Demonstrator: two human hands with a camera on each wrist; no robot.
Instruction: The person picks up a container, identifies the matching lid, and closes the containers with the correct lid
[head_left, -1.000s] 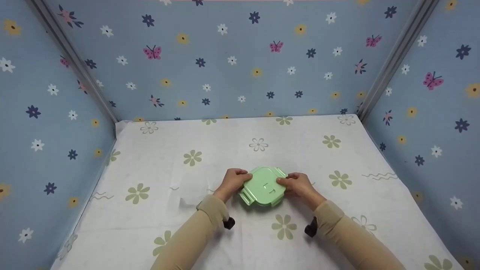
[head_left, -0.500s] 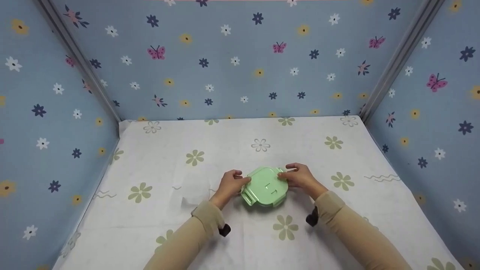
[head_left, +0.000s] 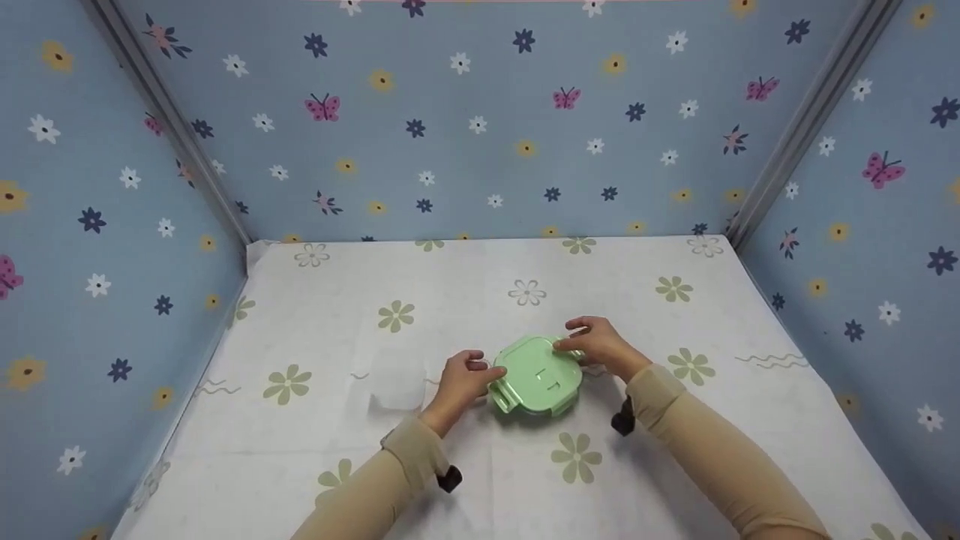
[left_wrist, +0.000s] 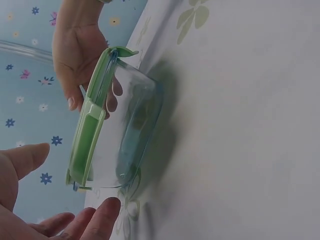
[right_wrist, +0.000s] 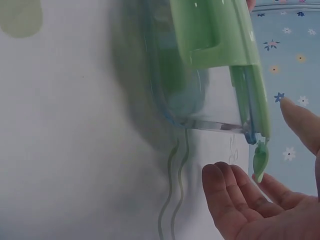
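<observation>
A food storage box with a clear body and a light green snap lid point(head_left: 536, 375) stands upright on the cloth between both hands. In the left wrist view its see-through body point(left_wrist: 137, 135) shows under the lid. My left hand point(head_left: 461, 382) is at the lid's left side, with thumb and fingers spread apart; the left wrist view shows a gap between them and the box. At the far right corner is my right hand point(head_left: 604, 345), its fingers loosely bent. The right wrist view shows a lid flap point(right_wrist: 260, 160) standing out, between its thumb and fingers.
A see-through, whitish thing point(head_left: 397, 386) lies on the cloth left of the left hand. White cloth with green flowers point(head_left: 450, 285) covers the table. Blue patterned walls point(head_left: 480, 112) rise at the back and both sides.
Both hands have loosened from the lid. My left hand has drawn back to the left and toward the body; the right has moved to the far right corner. The box stays in place.
</observation>
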